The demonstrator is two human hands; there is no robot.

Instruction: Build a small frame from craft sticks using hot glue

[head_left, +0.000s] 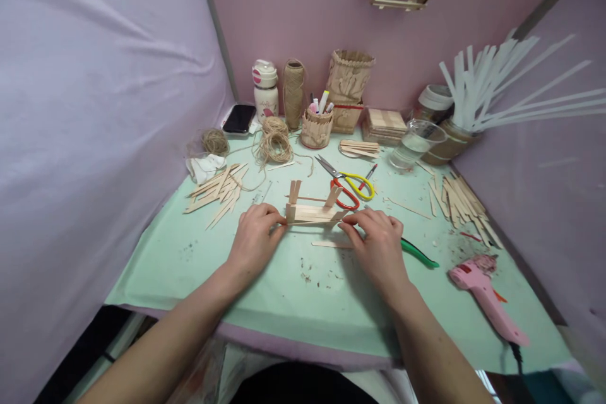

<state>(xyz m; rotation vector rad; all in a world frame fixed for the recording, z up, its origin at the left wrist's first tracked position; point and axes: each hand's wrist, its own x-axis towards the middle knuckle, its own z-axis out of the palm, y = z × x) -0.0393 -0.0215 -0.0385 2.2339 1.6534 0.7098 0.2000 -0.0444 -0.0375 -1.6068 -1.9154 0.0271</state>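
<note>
A small wooden stick frame (313, 213) stands in the middle of the green table, with upright pieces at both ends. My left hand (257, 233) pinches the left end of a thin stick along the front of the frame. At the other end of that stick, my right hand (376, 243) is closed with thumb and forefinger together. A loose craft stick (331, 244) lies just in front of the frame, partly behind my right hand. Behind the frame are scissors (353, 184) with yellow and red handles. A green-handled tool (419, 253) sticks out beyond my right hand.
A pink glue gun (487, 303) lies at the right. Stick piles (220, 189) (461, 202) flank the work area. Twine (274, 142), a bottle (266, 91), a pen cup (316, 127), a clear cup of liquid (411, 145) and white strips (492, 85) stand at the back.
</note>
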